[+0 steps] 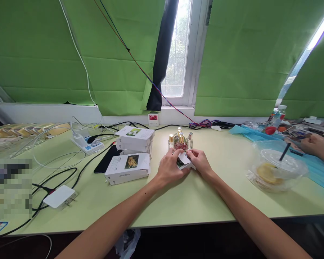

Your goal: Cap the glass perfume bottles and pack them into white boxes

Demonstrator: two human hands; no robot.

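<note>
Near the middle of the table, my left hand [170, 166] is wrapped round a small white box [185, 160] with a dark green picture on it. The fingers of my right hand [200, 162] pinch the box's right end, where a flap seems to stick out. Just behind the box stand several small glass bottles [190, 141] with gold and silver caps, partly hidden by my hands. Left of my left hand lies a white box [128, 167] with a yellow flower picture. Beyond it, another white box [136, 135] with a white flower picture rests on top of a further box.
A dark phone [106, 160] lies under the boxes' left side. Farther left are a power strip [88, 144], a white charger [59, 196] and loose cables. At right stand a bagged lemon drink [270, 172] and blue sheeting [317, 175], beside another person's hand [317, 145].
</note>
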